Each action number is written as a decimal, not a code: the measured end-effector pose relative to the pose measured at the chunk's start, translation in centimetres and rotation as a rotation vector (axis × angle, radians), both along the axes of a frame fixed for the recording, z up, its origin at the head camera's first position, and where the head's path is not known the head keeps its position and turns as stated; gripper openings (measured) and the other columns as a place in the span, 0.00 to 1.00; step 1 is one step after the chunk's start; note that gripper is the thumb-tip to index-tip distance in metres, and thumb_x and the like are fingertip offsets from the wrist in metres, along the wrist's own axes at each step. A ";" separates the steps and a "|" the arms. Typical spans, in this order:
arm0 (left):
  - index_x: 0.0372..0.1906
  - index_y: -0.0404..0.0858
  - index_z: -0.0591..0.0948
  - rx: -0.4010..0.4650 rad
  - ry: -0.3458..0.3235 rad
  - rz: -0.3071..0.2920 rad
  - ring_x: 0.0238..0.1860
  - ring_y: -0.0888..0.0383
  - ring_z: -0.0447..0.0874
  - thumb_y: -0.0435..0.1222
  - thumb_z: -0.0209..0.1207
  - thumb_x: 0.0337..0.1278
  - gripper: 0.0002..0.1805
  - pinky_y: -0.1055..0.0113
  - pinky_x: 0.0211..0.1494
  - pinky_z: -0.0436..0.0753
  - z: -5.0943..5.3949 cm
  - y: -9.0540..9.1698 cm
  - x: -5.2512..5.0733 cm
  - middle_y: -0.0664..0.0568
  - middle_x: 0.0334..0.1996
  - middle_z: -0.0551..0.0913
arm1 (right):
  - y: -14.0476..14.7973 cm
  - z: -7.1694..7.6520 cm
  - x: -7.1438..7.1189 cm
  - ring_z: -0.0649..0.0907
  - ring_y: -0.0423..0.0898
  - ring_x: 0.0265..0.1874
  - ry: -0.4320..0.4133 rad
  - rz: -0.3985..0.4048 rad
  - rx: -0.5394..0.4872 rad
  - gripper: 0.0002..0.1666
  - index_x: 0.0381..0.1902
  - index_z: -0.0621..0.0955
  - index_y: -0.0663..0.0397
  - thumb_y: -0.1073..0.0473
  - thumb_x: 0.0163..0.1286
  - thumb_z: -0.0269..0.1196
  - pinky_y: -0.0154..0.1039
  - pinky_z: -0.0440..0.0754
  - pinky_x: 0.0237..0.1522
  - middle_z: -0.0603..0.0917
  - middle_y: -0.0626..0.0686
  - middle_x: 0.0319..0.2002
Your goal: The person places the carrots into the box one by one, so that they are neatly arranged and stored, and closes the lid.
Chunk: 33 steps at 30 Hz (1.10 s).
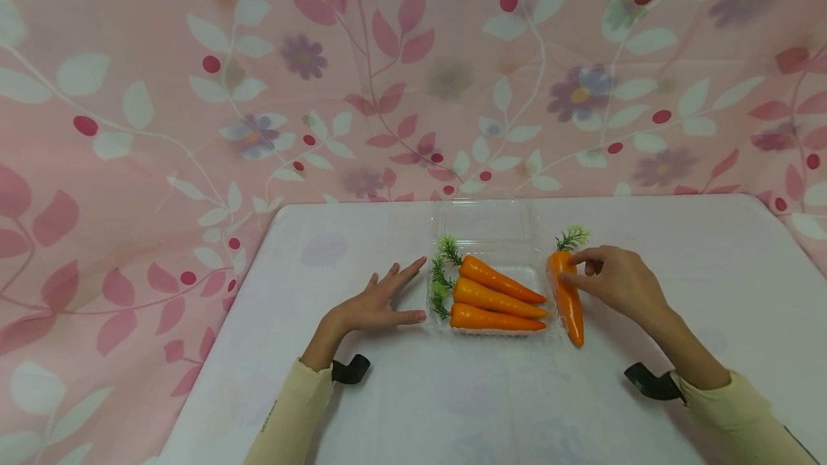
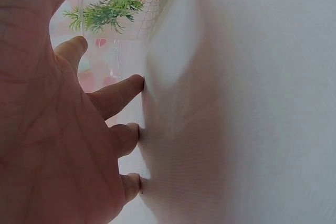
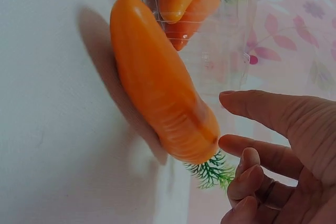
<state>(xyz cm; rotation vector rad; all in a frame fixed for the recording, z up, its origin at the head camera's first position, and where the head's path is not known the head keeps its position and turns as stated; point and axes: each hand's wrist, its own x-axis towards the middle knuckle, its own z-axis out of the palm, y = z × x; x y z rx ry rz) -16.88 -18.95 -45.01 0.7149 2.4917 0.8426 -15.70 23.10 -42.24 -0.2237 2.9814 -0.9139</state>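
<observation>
Three orange carrots (image 1: pixel 496 295) with green leafy tops lie side by side in a clear plastic box (image 1: pixel 497 333). Just outside its right side is one more carrot (image 1: pixel 568 307), its green leaves pointing to the back. My right hand (image 1: pixel 617 282) is at this carrot's thick end. In the right wrist view the thumb and index finger are spread beside it without gripping, and the other fingers curl loosely. My left hand (image 1: pixel 377 303) is beside the box's left side, fingers spread; in the left wrist view several fingertips (image 2: pixel 137 82) touch the table.
The box's clear lid (image 1: pixel 484 221) is folded back behind it on the white-covered table (image 1: pixel 413 407). A pink floral cloth (image 1: pixel 400 77) hangs behind the table. Each wrist wears a black camera mount, one left (image 1: pixel 351 369) and one right (image 1: pixel 652 383).
</observation>
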 end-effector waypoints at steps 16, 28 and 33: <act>0.80 0.59 0.44 0.002 -0.003 -0.007 0.77 0.44 0.34 0.63 0.60 0.57 0.53 0.36 0.71 0.31 0.1 0.0 0.0 0.60 0.78 0.45 | -0.1 -0.6 0.2 0.69 0.47 0.20 -0.044 -0.039 0.033 0.31 0.46 0.86 0.61 0.41 0.56 0.73 0.37 0.64 0.16 0.74 0.51 0.26; 0.79 0.63 0.42 -0.008 -0.007 -0.006 0.78 0.45 0.33 0.63 0.59 0.58 0.52 0.36 0.71 0.30 0.0 -0.1 0.0 0.61 0.78 0.44 | 0.5 -0.6 0.0 0.69 0.47 0.20 -0.077 -0.023 0.043 0.37 0.48 0.85 0.64 0.36 0.56 0.72 0.38 0.65 0.17 0.76 0.51 0.26; 0.79 0.63 0.42 -0.002 -0.010 -0.006 0.77 0.45 0.33 0.62 0.60 0.58 0.52 0.36 0.71 0.30 -0.1 -0.1 0.0 0.61 0.78 0.44 | 0.3 -0.6 -0.1 0.70 0.47 0.21 -0.127 -0.021 0.055 0.37 0.49 0.84 0.65 0.36 0.58 0.71 0.39 0.67 0.19 0.76 0.52 0.28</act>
